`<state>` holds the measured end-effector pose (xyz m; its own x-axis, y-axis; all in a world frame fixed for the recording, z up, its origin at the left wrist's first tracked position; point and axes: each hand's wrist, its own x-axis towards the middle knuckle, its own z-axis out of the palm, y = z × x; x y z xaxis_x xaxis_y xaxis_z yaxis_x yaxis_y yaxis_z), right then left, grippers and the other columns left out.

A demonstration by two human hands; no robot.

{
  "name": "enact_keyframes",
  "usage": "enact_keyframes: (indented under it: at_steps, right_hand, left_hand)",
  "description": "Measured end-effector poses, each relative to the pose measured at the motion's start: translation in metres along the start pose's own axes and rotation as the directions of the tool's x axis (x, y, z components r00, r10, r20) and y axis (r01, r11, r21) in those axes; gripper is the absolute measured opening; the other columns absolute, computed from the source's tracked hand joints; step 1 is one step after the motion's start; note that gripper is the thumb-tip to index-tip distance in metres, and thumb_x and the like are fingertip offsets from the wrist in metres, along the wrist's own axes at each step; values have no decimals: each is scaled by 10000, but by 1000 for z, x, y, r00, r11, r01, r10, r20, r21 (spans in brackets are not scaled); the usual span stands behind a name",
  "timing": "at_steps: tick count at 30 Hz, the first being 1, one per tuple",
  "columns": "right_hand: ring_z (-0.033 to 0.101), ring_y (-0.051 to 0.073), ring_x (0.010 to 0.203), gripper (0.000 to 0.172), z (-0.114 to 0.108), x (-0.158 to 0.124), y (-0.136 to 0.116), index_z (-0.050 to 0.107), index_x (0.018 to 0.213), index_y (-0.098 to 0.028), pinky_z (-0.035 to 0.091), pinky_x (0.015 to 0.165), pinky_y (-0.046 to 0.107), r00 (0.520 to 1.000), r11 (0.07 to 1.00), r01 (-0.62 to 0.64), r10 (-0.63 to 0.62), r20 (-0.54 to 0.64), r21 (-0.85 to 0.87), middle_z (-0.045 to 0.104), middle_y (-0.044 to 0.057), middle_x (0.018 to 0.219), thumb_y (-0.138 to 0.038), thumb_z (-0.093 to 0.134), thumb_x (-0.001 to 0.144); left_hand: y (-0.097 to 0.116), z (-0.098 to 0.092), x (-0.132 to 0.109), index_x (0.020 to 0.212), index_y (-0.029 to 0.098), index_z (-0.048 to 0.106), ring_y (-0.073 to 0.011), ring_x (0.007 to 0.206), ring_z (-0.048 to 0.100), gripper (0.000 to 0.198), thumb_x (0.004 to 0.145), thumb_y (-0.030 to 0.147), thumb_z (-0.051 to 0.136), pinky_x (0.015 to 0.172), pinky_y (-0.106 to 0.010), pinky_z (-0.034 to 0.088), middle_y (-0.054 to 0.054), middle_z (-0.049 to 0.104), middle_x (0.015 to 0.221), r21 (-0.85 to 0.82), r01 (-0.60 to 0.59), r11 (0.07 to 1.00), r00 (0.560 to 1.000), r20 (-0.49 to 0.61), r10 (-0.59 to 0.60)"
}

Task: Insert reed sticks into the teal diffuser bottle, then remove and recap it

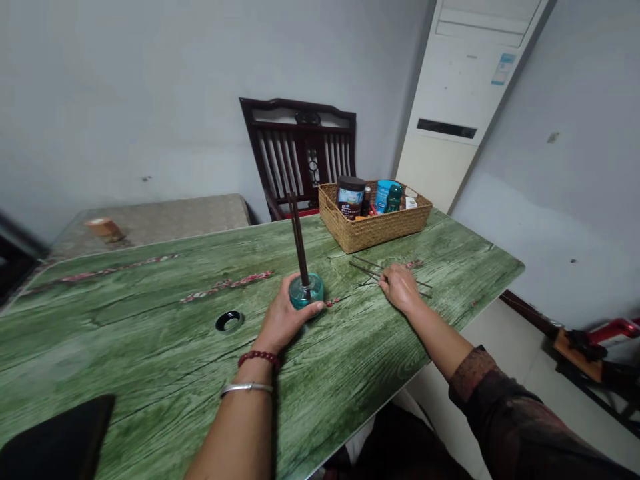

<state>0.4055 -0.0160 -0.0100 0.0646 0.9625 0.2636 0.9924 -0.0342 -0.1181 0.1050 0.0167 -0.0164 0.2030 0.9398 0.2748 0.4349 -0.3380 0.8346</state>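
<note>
My left hand (287,317) is wrapped round a teal glass reed diffuser bottle (311,293), which stands upright on the green table. Several dark reed sticks (299,243) rise from the bottle's neck, leaning slightly left. Over to the right, my right hand (399,287) has its fingers curled down at a few loose reed sticks (367,269) lying on the tabletop; the fingertips are partly hidden. Left of the bottle lies a small black ring-shaped cap (230,322).
A woven basket (375,233) with jars and bottles stands behind my right hand on the green wood-patterned table (165,360). A dark flat object (57,440) lies at the near left. Beyond are a wooden chair (305,147) and an air conditioner (455,100).
</note>
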Motion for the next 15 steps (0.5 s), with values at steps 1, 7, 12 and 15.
enact_keyframes:
  at_steps: [1, 7, 12, 15]
  right_hand:
    - [557, 246, 998, 146, 1, 0, 0, 717, 938, -184, 378, 879, 329, 1000, 1000, 3, -3, 1, -2, 662, 109, 1003, -272, 603, 920]
    - [562, 237, 986, 199, 2, 1, -2, 718, 909, -176, 377, 878, 319, 998, 998, 67, -67, 3, 6, 664, 105, 981, -293, 563, 950]
    - [580, 226, 983, 147, 1, 2, 0, 689, 1024, -181, 383, 881, 308, 999, 997, 53, -52, -8, 54, 688, 89, 1012, -229, 587, 930]
    - [591, 226, 995, 147, 1, 2, 2, 691, 1023, -184, 389, 881, 308, 1000, 998, 12, -12, 1, 57, 694, 93, 1035, -207, 585, 923]
  left_hand:
    - [0, 0, 0, 1288, 248, 492, -319, 1058, 668, 767, 643, 516, 808, 956, -494, 509, -99, 671, 1167, -2, -3, 1000, 1000, 0, 3]
    - [-3, 0, 0, 1325, 237, 465, -319, 1094, 655, 788, 669, 526, 793, 970, -497, 503, -114, 657, 1203, 3, -27, 1000, 1000, 11, 27]
    - [-3, 0, 0, 1336, 251, 454, -327, 1084, 657, 778, 682, 517, 779, 966, -515, 502, -112, 667, 1195, 56, -11, 998, 1000, 15, 10]
    - [-4, 0, 1, 1333, 248, 447, -323, 1100, 653, 782, 678, 518, 779, 970, -502, 503, -110, 658, 1208, 39, -18, 999, 1000, 20, 18]
